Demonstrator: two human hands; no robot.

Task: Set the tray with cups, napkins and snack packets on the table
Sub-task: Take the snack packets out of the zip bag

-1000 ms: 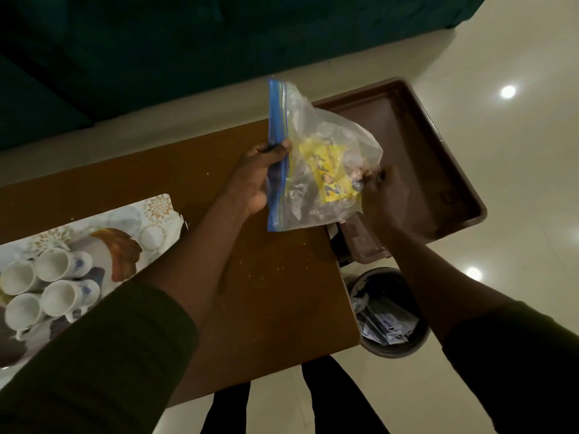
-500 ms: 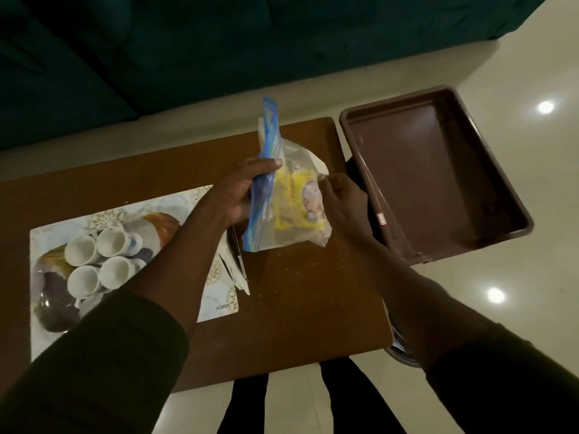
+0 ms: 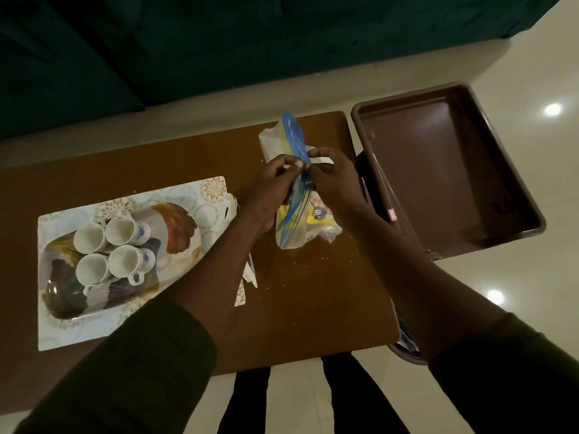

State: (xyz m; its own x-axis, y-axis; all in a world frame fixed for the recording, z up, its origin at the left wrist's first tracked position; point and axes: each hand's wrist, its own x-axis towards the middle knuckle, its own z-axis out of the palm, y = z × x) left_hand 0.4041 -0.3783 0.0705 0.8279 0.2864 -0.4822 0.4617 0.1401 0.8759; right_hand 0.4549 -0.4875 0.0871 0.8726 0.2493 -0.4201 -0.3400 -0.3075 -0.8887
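Observation:
A clear zip bag (image 3: 293, 233) with a blue seal strip holds yellow snack packets (image 3: 316, 217) and rests upright on the brown table (image 3: 313, 308). My left hand (image 3: 272, 186) and my right hand (image 3: 335, 180) both pinch the bag's blue seal from either side. Several white cups (image 3: 114, 252) stand on a patterned tray (image 3: 56, 296) at the table's left. White napkins (image 3: 250, 274) lie between the tray and my left forearm, partly hidden.
A brown plastic bin (image 3: 513, 186) sits off the table's right end, above a dark waste basket (image 3: 404, 349) mostly hidden by my right arm. A dark green sofa (image 3: 188, 42) runs along the far side. Crumbs speckle the tabletop.
The bag came left from over the bin and down onto the table. My right hand moved from the bag's side up to the seal, so both hands now pinch it.

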